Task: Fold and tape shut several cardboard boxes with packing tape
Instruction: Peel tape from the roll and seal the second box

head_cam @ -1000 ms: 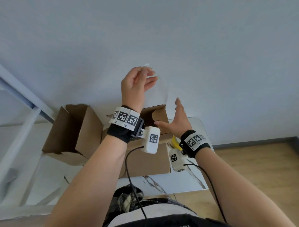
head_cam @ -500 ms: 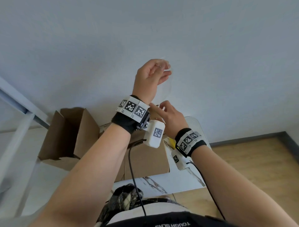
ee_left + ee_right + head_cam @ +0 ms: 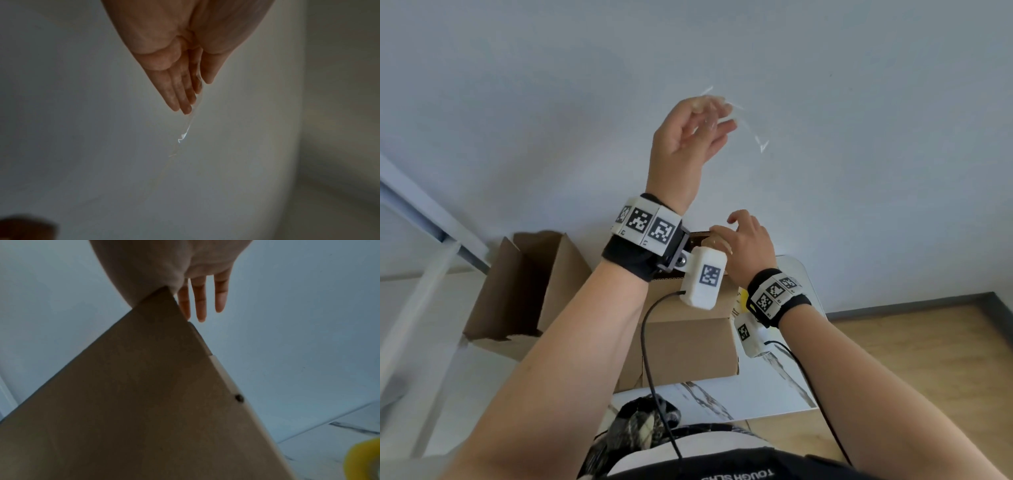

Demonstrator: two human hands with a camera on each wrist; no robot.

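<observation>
My left hand [image 3: 714, 116] is raised high in front of the wall and pinches a strip of clear packing tape [image 3: 756, 140] between thumb and fingers. In the left wrist view the tape [image 3: 185, 129] trails down from the left hand [image 3: 197, 91]. My right hand [image 3: 736, 236] is lower, at the top edge of the raised flap of a brown cardboard box [image 3: 688, 342] standing on the table. In the right wrist view that flap [image 3: 144, 386] meets the thumb base of the right hand [image 3: 203, 301], whose fingers are straight; the thumb is hidden.
A second cardboard box [image 3: 517, 291] stands open at the left. A yellow object [image 3: 739, 301] lies right of the near box on the white marbled table [image 3: 722, 394]. White frame bars [image 3: 414, 291] run along the left. Wooden floor [image 3: 911, 359] is at the right.
My left hand has risen and moved right, carrying the tape strip. My right hand has come in from beside the box onto the flap's top edge.
</observation>
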